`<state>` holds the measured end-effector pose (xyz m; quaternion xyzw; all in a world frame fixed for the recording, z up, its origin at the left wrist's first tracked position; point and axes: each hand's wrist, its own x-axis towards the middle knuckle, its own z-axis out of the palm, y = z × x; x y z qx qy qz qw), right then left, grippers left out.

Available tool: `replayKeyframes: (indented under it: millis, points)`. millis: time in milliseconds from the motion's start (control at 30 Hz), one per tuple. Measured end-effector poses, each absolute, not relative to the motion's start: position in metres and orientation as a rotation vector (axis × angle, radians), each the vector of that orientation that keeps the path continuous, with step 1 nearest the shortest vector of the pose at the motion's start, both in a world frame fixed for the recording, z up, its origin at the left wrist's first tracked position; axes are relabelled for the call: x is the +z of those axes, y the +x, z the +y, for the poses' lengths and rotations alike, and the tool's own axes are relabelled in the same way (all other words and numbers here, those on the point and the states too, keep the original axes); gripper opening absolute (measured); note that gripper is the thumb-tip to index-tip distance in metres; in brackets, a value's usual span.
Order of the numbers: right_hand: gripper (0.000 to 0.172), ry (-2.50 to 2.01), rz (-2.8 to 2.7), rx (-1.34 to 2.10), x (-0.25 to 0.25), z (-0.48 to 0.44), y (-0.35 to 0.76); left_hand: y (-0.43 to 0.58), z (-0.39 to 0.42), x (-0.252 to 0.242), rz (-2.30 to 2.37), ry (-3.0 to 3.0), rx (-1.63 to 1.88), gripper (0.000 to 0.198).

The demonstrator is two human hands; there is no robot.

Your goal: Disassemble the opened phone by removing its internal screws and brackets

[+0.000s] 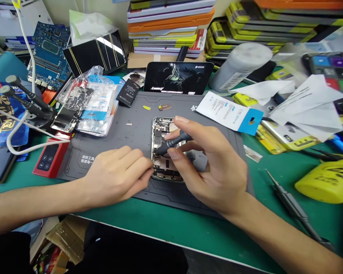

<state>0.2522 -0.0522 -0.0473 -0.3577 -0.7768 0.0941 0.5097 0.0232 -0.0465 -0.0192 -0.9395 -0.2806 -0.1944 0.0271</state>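
An opened phone [167, 164], its circuit boards and small parts exposed, lies on a dark grey work mat [122, 106]. My right hand [214, 163] grips a dark screwdriver [173, 142] between thumb and fingers, its tip end angled down to the left over the phone's inside. Part of the phone's right side is hidden behind that hand. My left hand [120, 171] is closed, knuckles up, against the phone's left edge; its fingertips are out of sight, so what they hold, if anything, does not show.
Behind the mat stands a phone with a lit screen [179, 78]. A loose battery [128, 92], bagged parts [88, 102] and a red control box [50, 156] sit leftward. To the right are a blue-and-white card [230, 112], another screwdriver [295, 207] and a yellow object [326, 180].
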Motion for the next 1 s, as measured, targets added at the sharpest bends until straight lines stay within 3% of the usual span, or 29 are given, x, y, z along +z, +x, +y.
replayKeyframes:
  millis: [167, 367, 533, 1000]
  points:
    - [0.077, -0.878, -1.85, 0.279, -0.0486, -0.0531, 0.2539, 0.0231, -0.0491, -0.0205, -0.806, -2.954, -0.6, 0.017]
    - [0.061, -0.943, -1.486, 0.363, -0.0418, -0.0498, 0.2488, 0.0215, -0.0451, -0.0208, -0.865, -2.998, -0.579, 0.02]
    - [0.052, -0.997, -1.517, 0.462, -0.0462, -0.0485, 0.2464, 0.0271, -0.0432, -0.0219, -0.941, -2.964, -0.581, 0.022]
    - [0.047, -1.003, -1.481, 0.554, -0.041, -0.0512, 0.2456, 0.0279, -0.0433, -0.0195, -0.85, -2.904, -0.596, 0.017]
